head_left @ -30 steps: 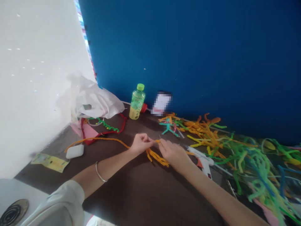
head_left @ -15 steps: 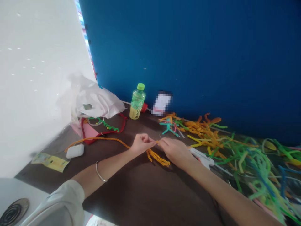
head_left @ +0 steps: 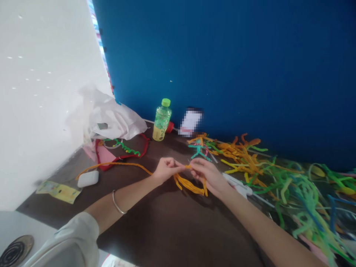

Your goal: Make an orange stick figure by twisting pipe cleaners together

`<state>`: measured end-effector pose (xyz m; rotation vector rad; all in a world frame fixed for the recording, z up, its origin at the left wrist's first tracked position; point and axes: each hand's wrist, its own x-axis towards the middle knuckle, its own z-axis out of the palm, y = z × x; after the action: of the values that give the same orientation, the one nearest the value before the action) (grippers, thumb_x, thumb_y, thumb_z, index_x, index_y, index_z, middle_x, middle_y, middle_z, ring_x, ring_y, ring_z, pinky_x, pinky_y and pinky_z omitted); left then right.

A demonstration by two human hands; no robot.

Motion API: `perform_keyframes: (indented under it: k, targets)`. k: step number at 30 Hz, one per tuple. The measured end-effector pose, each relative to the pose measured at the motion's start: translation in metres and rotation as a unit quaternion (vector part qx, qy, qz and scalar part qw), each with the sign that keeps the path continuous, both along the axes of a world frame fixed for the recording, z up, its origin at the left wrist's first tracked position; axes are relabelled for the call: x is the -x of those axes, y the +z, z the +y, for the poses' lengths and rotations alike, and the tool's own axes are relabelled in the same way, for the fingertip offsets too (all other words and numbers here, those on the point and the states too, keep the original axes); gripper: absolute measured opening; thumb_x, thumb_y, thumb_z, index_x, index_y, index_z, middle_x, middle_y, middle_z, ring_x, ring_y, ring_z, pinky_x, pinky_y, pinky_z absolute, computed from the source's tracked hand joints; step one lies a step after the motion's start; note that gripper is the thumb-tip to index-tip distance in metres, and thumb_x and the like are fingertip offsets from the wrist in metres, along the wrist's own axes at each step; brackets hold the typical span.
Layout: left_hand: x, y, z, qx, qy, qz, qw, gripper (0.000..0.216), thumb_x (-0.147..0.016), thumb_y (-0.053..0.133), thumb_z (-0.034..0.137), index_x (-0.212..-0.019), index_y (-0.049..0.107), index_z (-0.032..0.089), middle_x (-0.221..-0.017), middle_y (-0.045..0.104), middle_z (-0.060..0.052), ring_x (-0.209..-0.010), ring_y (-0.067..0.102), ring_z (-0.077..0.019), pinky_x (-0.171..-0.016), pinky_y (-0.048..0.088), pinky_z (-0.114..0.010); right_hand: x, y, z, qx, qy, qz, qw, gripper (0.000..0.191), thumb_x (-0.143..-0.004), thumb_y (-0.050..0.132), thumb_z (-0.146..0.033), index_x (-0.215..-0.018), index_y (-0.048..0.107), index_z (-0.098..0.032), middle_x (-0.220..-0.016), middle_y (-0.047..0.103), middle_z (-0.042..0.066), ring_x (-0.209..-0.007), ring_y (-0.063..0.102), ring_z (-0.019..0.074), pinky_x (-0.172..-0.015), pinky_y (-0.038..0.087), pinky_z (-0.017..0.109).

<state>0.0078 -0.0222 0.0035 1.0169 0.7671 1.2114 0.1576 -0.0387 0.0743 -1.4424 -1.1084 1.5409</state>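
Well inside tabletop [head_left: 178, 226] edges, orange strands [head_left: 192, 186].

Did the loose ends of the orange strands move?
Yes, a little: the orange ends shifted right, farther from the green-capped bottle, which stayed put.

Orange on the held pipe cleaners [head_left: 191, 187], dark brown across the worktop [head_left: 167, 226]. Green above yellow on the drink bottle [head_left: 161, 122] near the back edge; green, orange, yellow, blue in the pipe-cleaner pile [head_left: 309, 198] rightward along it.
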Motion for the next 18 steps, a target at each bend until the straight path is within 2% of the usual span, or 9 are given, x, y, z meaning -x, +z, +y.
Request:
perform_keyframes:
  k: [2, 5, 10, 14, 16, 18]
  targets:
    - [0.000, 0.000, 0.000, 0.009, -0.003, -0.008, 1.000, 0.056, -0.051, 0.075, 0.029, -0.045, 0.021, 0.017, -0.068, 0.067, -0.007, -0.062, 0.062, -0.0154, -0.057, 0.047, -0.026, 0.001, -0.004, -0.002, 0.033, -0.041, 0.064, 0.997, 0.023, -0.057, 0.070, -0.025, -0.072, 0.054, -0.016, -0.061, 0.053, -0.002, -0.052, 0.049, 0.0063, -0.048, 0.039, 0.018]
    - [0.001, 0.002, 0.000, 0.013, -0.008, -0.018, 1.000, 0.056, -0.051, 0.075, 0.028, -0.045, 0.021, 0.017, -0.069, 0.067, -0.007, -0.063, 0.062, -0.0156, -0.059, 0.047, -0.027, 0.004, -0.011, -0.004, 0.059, -0.087, 0.103, 0.989, 0.023, -0.055, 0.071, -0.020, -0.073, 0.057, -0.016, -0.063, 0.054, -0.002, -0.052, 0.048, 0.0053, -0.047, 0.040, 0.017]
    - [0.000, 0.003, -0.002, 0.010, 0.002, -0.018, 1.000, 0.055, -0.053, 0.074, 0.028, -0.046, 0.020, 0.017, -0.069, 0.067, -0.007, -0.062, 0.062, -0.0154, -0.058, 0.047, -0.026, 0.010, -0.019, -0.013, 0.056, -0.086, 0.107, 0.989, 0.019, -0.056, 0.068, -0.023, -0.070, 0.059, -0.015, -0.064, 0.054, 0.000, -0.047, 0.042, 0.0043, -0.037, 0.030, 0.015]
    - [-0.001, 0.002, -0.003, 0.004, 0.036, 0.007, 0.999, 0.054, -0.053, 0.074, 0.029, -0.046, 0.022, 0.017, -0.065, 0.066, -0.007, -0.061, 0.062, -0.0157, -0.056, 0.046, -0.025, 0.012, -0.022, -0.019, 0.000, -0.076, -0.004, 0.997, 0.021, -0.063, 0.062, -0.034, -0.068, 0.058, -0.014, -0.053, 0.049, -0.002, -0.040, 0.033, 0.0041, -0.034, 0.021, 0.017]
    - [-0.001, 0.001, -0.002, 0.004, 0.042, 0.014, 0.999, 0.053, -0.053, 0.074, 0.029, -0.046, 0.022, 0.018, -0.065, 0.066, -0.007, -0.062, 0.062, -0.0162, -0.056, 0.046, -0.025, 0.011, -0.022, -0.020, -0.041, -0.055, -0.104, 0.992, 0.024, -0.068, 0.058, -0.038, -0.066, 0.059, -0.014, -0.045, 0.044, -0.004, -0.039, 0.034, 0.0059, -0.036, 0.024, 0.019]
    - [-0.001, 0.000, -0.002, 0.004, 0.045, 0.016, 0.999, 0.054, -0.053, 0.074, 0.029, -0.046, 0.022, 0.018, -0.065, 0.066, -0.007, -0.062, 0.063, -0.0167, -0.056, 0.046, -0.026, 0.011, -0.022, -0.021, -0.096, -0.015, -0.195, 0.976, 0.023, -0.071, 0.054, -0.037, -0.066, 0.060, -0.015, -0.047, 0.049, -0.001, -0.045, 0.044, 0.0100, -0.042, 0.034, 0.022]
